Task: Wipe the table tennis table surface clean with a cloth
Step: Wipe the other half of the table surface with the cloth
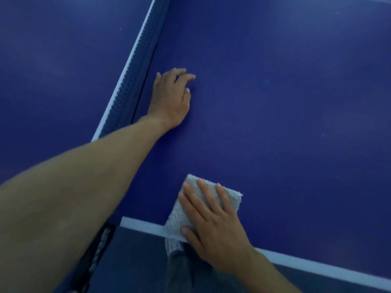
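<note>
Where net (135, 66) stands at left, snagging of cloth is risked if stroke is carried too far that way. Left hand (172, 98) rested on table surface (222, 127) just beside net, fingers loosely bent, nothing held; fresh marks likely left by braced palm. Folded cloth (231, 197) laid at near edge, overlapping white edge line (143, 224), pressed flat under right hand (215, 227), fingers straight and spread. Cloth could be slid off edge if pressure is uneven. Faint specks at right could be missed.
</note>
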